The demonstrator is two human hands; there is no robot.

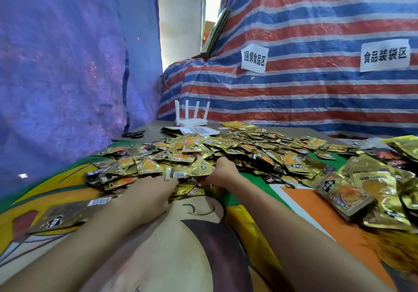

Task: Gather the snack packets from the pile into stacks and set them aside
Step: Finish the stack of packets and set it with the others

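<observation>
On the printed cloth [181,257], left hand [153,189] and right hand [222,171] reach into the packet pile [203,149]; grasp hidden, cannot tell; better to square edges before lifting.

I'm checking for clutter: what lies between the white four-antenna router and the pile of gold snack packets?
In the head view, a white printed paper sheet lies between the white four-antenna router and the pile of gold foil snack packets.
</observation>
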